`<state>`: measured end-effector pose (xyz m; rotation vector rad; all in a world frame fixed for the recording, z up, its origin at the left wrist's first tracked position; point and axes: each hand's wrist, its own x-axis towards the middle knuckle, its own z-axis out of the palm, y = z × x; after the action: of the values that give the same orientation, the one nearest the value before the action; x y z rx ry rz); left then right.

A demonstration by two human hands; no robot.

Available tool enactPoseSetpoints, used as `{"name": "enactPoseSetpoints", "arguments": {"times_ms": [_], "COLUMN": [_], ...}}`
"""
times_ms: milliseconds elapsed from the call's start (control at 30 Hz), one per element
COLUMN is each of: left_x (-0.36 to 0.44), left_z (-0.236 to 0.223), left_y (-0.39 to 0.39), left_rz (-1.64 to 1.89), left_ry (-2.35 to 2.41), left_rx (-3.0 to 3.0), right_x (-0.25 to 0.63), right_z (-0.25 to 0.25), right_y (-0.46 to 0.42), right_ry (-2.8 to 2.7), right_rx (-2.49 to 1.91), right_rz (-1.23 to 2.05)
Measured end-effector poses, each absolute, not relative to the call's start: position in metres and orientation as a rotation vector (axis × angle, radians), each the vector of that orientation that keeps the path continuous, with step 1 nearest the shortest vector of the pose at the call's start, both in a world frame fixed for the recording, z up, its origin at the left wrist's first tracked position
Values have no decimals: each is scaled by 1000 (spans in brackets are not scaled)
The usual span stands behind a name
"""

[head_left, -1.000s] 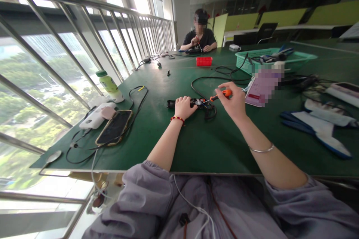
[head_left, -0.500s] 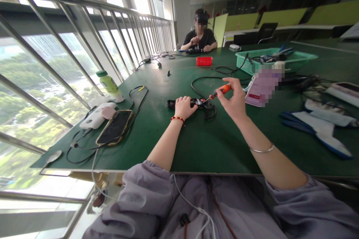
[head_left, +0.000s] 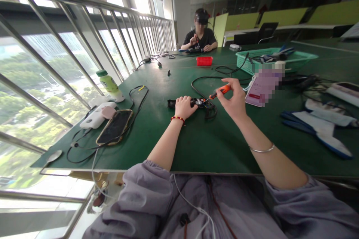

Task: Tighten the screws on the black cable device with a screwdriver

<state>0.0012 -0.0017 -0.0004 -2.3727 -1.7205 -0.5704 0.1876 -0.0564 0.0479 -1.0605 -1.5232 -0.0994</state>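
1. head view: a black device point(head_left: 171, 103) is laid lengthwise on the green tabletop point(head_left: 221, 149), just beyond the gap between the person's two forearms
2. the middle of the device is covered by the left hand point(head_left: 185, 107); its fingers are wrapped down over the body with hardly any gap left, and the thumb is pointed toward the right end
3. on the right part of the device, beside that thumb, a silvery piece point(head_left: 199, 102) and some wires are exposed; finer detail is too small to be made out
4. a screwdriver point(head_left: 224, 89) with an orange and black handle is held by the right hand point(head_left: 234, 99), the handle being pinched between the thumb and the bent fingers
5. the screwdriver is tilted, its shaft slanted down to the left toward the silvery piece; whether the piece is touched by the tip cannot be told
6. a black cable point(head_left: 202, 77) is curved across the tabletop behind the device
7. to the right, a partly pixelated phone point(head_left: 259, 89), a loaded green basket point(head_left: 244, 63) and white and blue gloves point(head_left: 322, 130) are seen
8. to the left, a bottle point(head_left: 109, 86), a white power bank point(head_left: 92, 117) and a dark phone point(head_left: 114, 127) are set down
9. at the far end, a co-worker point(head_left: 210, 38) is seated behind a red tray point(head_left: 204, 61)
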Motion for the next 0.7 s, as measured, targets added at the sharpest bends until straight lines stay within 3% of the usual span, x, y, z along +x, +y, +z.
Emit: {"name": "enactPoseSetpoints", "arguments": {"times_ms": [700], "left_x": [1], "left_z": [1], "left_y": [-2], "left_rz": [-558], "left_ry": [-1727], "left_rx": [-2368], "right_x": [186], "right_z": [47], "right_y": [-57], "right_ry": [-1517], "right_rx": [-1069], "right_rz": [-132]}}
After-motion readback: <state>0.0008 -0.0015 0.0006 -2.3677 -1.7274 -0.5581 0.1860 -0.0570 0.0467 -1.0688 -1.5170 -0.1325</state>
